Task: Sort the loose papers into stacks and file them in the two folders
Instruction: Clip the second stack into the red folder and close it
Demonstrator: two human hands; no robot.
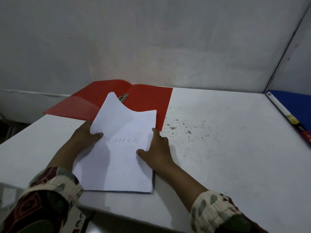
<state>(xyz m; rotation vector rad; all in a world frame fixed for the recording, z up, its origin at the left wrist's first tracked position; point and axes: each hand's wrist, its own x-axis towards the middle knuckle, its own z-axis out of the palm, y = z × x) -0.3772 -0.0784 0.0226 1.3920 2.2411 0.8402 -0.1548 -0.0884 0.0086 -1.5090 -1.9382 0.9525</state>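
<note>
So the paper stack sits in the middle of the white table, near edge not far from the table's near edge, far end curling up and overlapping the open red folder. The top sheet has "Dokumen" handwritten across it. The left hand grips the stack's left edge with the thumb pressed on top of the sheet and the other fingers tucked under where I can't see them, so it's closed on the paper. The right hand is on the right edge, thumb lying on top and the fingers running along the side, pinching that edge too as far as I can tell. The far edge of the stack is wavy, lifted off the folder, and the left far corner pokes up just in front of the metal clip in the folder's fold. The folder lies flat and open against the far wall, its left flap reaching out to the table's left edge. A blue folder lies along the right edge, against the side wall, well apart from the hands. Lots of bare speckled tabletop between the stack and that blue one, so the right side is wide open. The left side is tighter, since the table edge runs diagonally close to the left wrist.
</note>
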